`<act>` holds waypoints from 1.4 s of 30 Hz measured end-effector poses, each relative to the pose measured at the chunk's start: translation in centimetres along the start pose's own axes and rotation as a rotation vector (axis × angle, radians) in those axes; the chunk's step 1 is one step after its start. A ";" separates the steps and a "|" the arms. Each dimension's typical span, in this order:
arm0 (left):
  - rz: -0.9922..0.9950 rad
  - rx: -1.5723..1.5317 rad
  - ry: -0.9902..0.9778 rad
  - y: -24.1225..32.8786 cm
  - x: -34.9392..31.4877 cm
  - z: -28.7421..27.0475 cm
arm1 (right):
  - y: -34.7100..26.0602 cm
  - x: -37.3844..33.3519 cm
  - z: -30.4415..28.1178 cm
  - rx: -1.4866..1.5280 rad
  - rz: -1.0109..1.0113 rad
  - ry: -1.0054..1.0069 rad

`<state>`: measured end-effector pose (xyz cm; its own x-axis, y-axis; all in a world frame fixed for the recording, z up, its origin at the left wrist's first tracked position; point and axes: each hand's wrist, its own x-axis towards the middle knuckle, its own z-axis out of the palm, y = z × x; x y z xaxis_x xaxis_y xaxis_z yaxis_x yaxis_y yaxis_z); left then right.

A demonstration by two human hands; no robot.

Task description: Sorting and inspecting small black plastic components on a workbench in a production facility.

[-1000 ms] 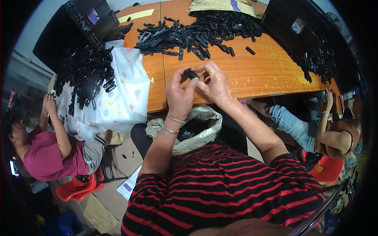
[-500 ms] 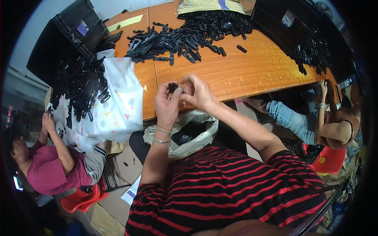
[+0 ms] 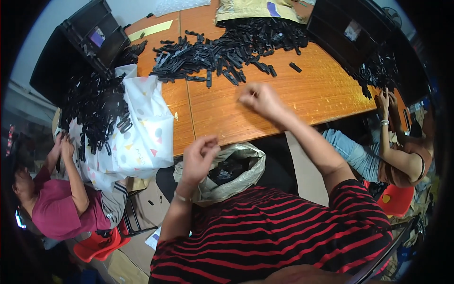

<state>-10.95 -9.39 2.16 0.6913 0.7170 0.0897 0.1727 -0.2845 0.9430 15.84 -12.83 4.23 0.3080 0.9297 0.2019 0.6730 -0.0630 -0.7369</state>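
Red-and-black striped shirt point(image 3: 269, 222) nearest, and just beyond, between dark-clad knees, a pale woven sack point(image 3: 227, 193) with its mouth gaping, dark contents point(image 3: 226, 171) inside too dim to make out. Could slump or tip with a shift of the knees, because of soft, uneven sides. Left hand point(image 3: 198, 158) over the left rim, thumb and bent fingers slightly apart, nothing visible between them. Easy from here to miss the mouth with anything let go, because of a place over the rim rather than the opening. On the floor to the left, small dark pieces point(image 3: 151, 202), hard to spot and easy to step on. Farther out, right hand point(image 3: 262, 102) above the orange-brown table point(image 3: 217, 113), fingers curled and blurred: cannot tell if pinched bare or closed on something. Beyond, a heap of black clip-like pieces point(image 3: 198, 59), well apart from the left hand. Likely to snag or come away in twos under a hasty grab, because of tangled overlap. To the right, one stray clip point(image 3: 295, 67), easy to overlook or brush away with a wide sweep. Farthest, a yellowish bag point(image 3: 260, 10) behind the crowded heap, liable to loosen more pieces if tugged.
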 end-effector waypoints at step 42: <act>-0.091 -0.752 -0.003 1.9 7.9 1.1 | -5.7 -2.0 1.5 0.146 -0.151 0.116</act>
<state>-4.39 -4.96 4.35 0.6993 0.7148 0.0009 -0.2951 0.2876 0.9111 10.43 -13.81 7.05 0.2923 0.8761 0.3835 0.6153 0.1347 -0.7767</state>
